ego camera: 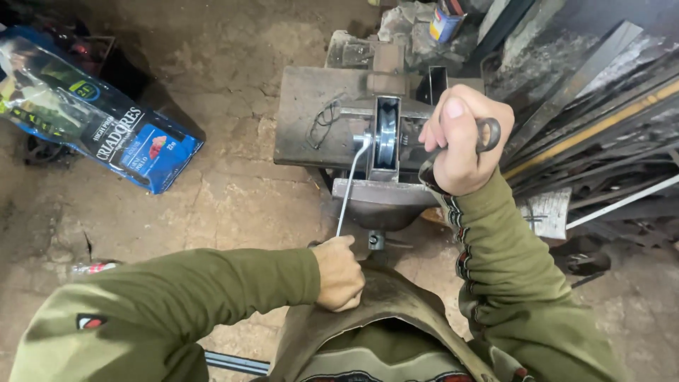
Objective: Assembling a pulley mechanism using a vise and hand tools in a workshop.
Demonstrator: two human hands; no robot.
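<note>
Dusty cracked concrete floor [233,184] under a steel bench [311,117]. Grooved steel wheel in a bracket [386,138] sits just ahead of both hands. Left hand [339,272] grips a thin bent rod [351,187] running up to it; right hand [463,141], nearer, is fisted round a dark ring-ended wrench [488,134].

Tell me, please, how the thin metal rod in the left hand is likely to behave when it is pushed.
The thin metal rod looks slender and long, so it would probably flex a little under a push. It looks light, since the left hand holds it by one end alone. Its bent tip touches the grooved wheel, so it may slip off.
</note>
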